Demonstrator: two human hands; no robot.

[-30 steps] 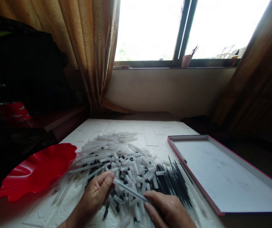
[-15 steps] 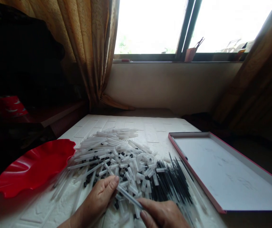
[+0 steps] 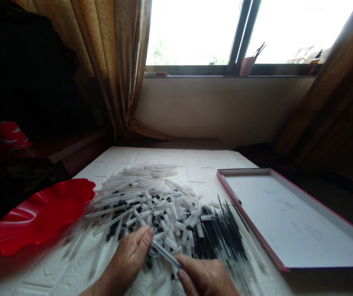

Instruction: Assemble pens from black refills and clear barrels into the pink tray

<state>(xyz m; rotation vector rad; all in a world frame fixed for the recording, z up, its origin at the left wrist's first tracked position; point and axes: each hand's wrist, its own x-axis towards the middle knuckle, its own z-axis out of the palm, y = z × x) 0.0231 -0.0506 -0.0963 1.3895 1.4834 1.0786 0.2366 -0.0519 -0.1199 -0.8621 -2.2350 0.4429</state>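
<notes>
The left hand (image 3: 130, 255) has its grip pinched, thumb against forefinger, on the upper end of a slim clear tube (image 3: 166, 253), and the grip of the right hand (image 3: 205, 273) is closed around the lower end. The tube slants down from left to right between the two hands, above the near part of a loose heap on the white, brick-patterned desk (image 3: 195, 168). Just beyond the hands lie short translucent caps (image 3: 172, 218) in a jumble, with small black plugs (image 3: 122, 202) scattered among them; farther back and to the left, long translucent tubes (image 3: 124, 185) lie piled roughly side by side. A bundle of thin black rods (image 3: 222, 234) rests to the right of the caps, close to the right hand. Right of the rods sits a shallow white tray (image 3: 303, 222) with a pinkish-red edge, and a slender stick lies along its left wall. On the far left is a wavy-rimmed red dish (image 3: 43, 213), near the long tubes. Behind the desk, a pink cup (image 3: 247, 65) holding thin dark sticks stands on the windowsill (image 3: 195, 77)
</notes>
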